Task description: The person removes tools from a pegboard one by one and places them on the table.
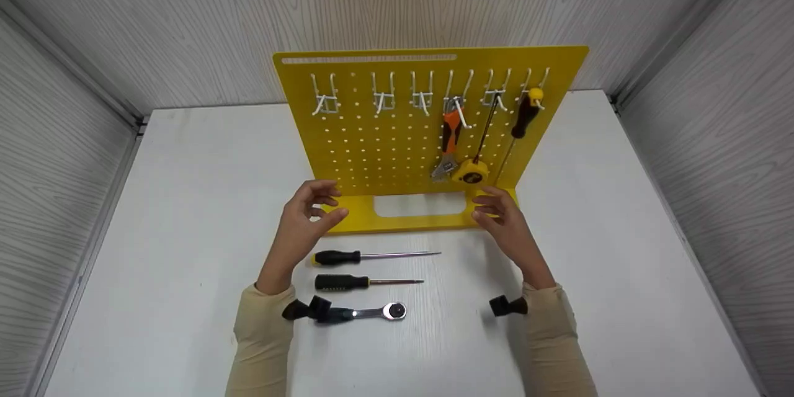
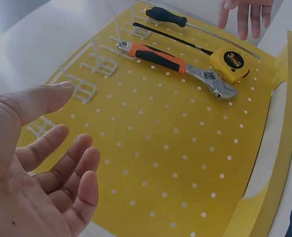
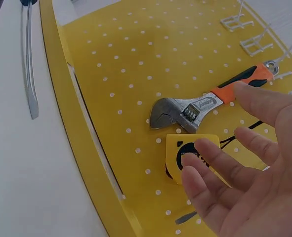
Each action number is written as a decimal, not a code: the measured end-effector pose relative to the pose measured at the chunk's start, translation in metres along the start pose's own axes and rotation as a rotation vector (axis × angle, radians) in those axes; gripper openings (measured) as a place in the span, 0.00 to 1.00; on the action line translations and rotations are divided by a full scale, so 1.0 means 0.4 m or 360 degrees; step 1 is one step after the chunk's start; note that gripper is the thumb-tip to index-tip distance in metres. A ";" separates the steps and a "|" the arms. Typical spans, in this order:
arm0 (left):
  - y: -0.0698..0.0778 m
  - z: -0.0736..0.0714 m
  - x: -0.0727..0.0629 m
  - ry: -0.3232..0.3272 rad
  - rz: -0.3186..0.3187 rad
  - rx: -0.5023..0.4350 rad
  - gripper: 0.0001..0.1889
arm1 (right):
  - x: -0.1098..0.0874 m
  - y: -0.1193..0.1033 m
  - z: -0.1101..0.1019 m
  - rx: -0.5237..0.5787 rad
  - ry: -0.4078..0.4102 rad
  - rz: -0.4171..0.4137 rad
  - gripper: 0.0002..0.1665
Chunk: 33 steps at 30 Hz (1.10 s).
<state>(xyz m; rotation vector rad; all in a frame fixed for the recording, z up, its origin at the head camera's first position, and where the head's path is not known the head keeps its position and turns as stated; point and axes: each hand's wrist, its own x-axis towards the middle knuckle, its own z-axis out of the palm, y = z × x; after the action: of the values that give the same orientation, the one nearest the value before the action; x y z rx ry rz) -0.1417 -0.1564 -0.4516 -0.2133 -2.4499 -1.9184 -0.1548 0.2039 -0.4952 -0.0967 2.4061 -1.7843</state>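
A yellow pegboard (image 1: 372,155) stands upright on the white table. From its white hooks hang an adjustable wrench (image 1: 451,130) with an orange and black handle, a yellow tape measure (image 1: 471,172) on a black cord, and a screwdriver (image 1: 527,115). My left hand (image 1: 307,211), holding nothing, hovers before the board's lower left, fingers loosely bent. At the lower right my right hand (image 1: 502,217) is likewise bare, its fingers near the tape measure. In the right wrist view those fingers overlap the tape measure (image 3: 185,148). Three hooks on the left, including the leftmost hook (image 1: 324,103), carry no tool.
In front of the board lie two screwdrivers, one with a long shaft (image 1: 372,255) and a shorter one (image 1: 353,282). Nearer me is a ratchet wrench (image 1: 378,312), its handle partly covered by the left wrist's camera mount (image 1: 307,308). Wood-grain panels (image 1: 397,0) enclose the table.
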 end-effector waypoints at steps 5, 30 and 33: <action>0.024 0.037 0.029 0.0021 0.0050 -0.0050 0.25 | 0.021 -0.020 0.021 0.0039 0.0016 -0.0014 0.35; 0.115 0.288 0.163 -0.0042 0.0287 -0.0196 0.32 | 0.092 -0.074 0.090 -0.0075 0.0173 -0.0105 0.43; 0.126 0.310 0.181 -0.0042 0.0259 -0.0183 0.32 | 0.101 -0.075 0.095 -0.0081 0.0176 -0.0111 0.43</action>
<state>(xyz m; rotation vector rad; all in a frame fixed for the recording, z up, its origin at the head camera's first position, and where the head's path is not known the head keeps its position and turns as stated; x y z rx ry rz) -0.1989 -0.0177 -0.4260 -0.4288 -2.2603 -1.9988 -0.1896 0.1535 -0.4805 -0.0912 2.5556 -1.8033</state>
